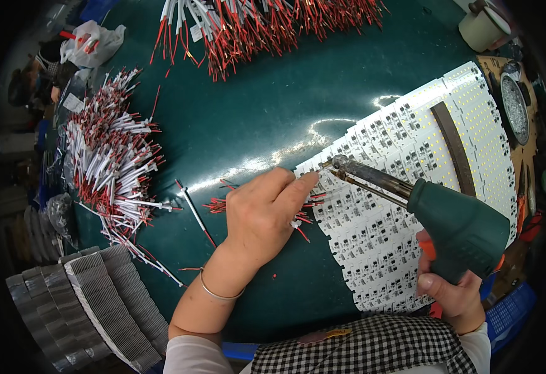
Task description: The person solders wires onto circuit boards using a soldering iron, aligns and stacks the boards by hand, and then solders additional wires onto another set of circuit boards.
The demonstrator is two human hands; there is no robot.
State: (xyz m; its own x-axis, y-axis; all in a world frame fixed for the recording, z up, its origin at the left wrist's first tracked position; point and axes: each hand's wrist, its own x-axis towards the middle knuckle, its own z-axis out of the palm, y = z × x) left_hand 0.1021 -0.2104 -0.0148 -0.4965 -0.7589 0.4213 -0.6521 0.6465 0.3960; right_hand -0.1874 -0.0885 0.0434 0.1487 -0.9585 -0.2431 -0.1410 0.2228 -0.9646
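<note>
My left hand (260,215) is closed in a pinch at the left edge of a white circuit board panel (373,255), with red-tipped wires (215,204) sticking out on both sides beneath it. What exactly lies between thumb and finger is mostly hidden, but it looks like a thin wire end. My right hand (454,294) grips a green soldering gun (463,227) by its handle, near an orange trigger. The gun's metal tip points left and sits just above the panel edge, close to my left fingertips. Rows of small black parts and yellow dots cover the panel.
White-and-red wires lie in a large pile (114,156) at left and another heap (254,31) at the far edge. A dark bar (454,149) rests on the panel. Grey stacked strips (86,305) stand lower left. A metal dish (515,109) and a mug (482,30) are at right.
</note>
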